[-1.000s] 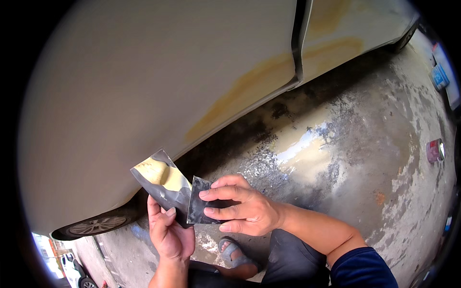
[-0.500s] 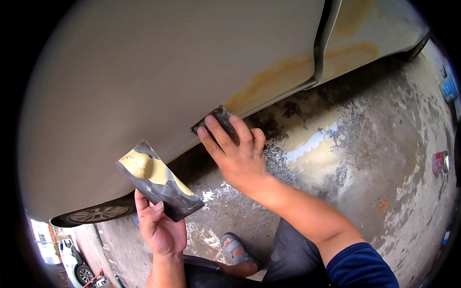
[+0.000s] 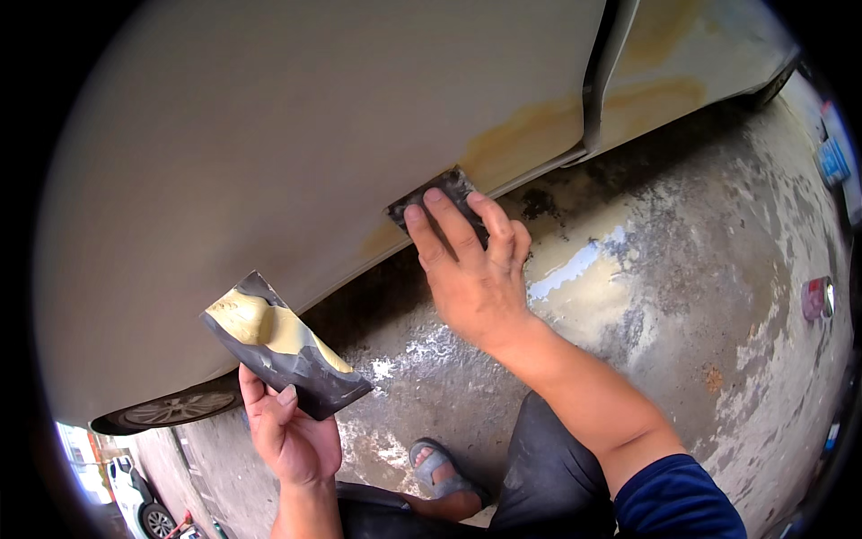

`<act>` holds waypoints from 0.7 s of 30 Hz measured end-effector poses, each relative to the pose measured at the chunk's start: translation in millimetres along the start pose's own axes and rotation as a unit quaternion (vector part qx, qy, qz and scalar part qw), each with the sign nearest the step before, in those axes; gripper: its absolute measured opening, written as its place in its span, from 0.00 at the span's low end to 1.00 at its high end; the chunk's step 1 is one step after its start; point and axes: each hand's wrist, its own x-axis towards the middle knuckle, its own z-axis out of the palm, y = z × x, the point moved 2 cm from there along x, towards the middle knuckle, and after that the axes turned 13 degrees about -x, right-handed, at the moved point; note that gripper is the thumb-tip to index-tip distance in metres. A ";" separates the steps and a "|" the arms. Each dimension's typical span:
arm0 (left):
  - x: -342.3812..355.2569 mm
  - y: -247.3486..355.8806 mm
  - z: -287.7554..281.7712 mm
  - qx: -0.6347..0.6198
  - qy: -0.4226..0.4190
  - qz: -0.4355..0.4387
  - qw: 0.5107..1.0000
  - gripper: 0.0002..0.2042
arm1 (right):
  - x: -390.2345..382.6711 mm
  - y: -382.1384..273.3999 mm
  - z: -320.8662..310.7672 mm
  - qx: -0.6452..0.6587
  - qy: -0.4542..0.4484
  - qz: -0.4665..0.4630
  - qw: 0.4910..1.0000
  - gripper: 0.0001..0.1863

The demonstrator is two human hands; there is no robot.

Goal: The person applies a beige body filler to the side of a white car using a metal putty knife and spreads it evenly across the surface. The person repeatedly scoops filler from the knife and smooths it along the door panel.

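My right hand (image 3: 480, 269) presses a dark rectangular spreader (image 3: 429, 199) against the lower edge of a pale car door panel (image 3: 296, 135), its fingers laid along the back of the blade. Yellowish-brown filler (image 3: 525, 135) is smeared on the panel to the right of the spreader, and a fainter patch shows at its lower left. My left hand (image 3: 292, 431) grips the lower end of a dark grey flat board (image 3: 314, 377) between thumb and fingers. On that board lies a thick lump of pale yellow filler paste (image 3: 242, 316). The spreader's working edge is partly hidden by my fingers.
A wheel (image 3: 180, 409) shows under the car at lower left. On the stained concrete floor (image 3: 682, 296) stand a pinkish-red can (image 3: 815, 298) and, farther back, a blue container (image 3: 832, 162). My sandalled foot (image 3: 440, 467) is below. Another white car (image 3: 135, 494) is at far lower left.
My right hand has slid the spreader to the right and up along the panel's lower edge, uncovering a faint filler patch behind it. The left hand with the board has shifted slightly left and down.
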 end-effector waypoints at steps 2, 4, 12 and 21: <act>-1.8 2.6 -2.6 0.013 -0.006 0.013 1.000 0.27 | -17.4 -13.5 10.5 -0.004 -0.009 -0.003 1.000 0.26; -1.7 1.3 -0.6 0.006 -0.015 0.006 1.000 0.27 | -32.0 -16.1 13.4 -0.018 -0.038 -0.009 0.999 0.25; -4.3 6.1 -2.8 0.030 -0.004 0.019 0.999 0.28 | 7.8 34.3 -23.5 0.005 0.016 0.028 0.999 0.29; -4.5 -4.3 5.5 0.018 0.000 0.008 1.000 0.28 | -22.6 22.8 6.6 -0.014 -0.031 -0.002 0.999 0.26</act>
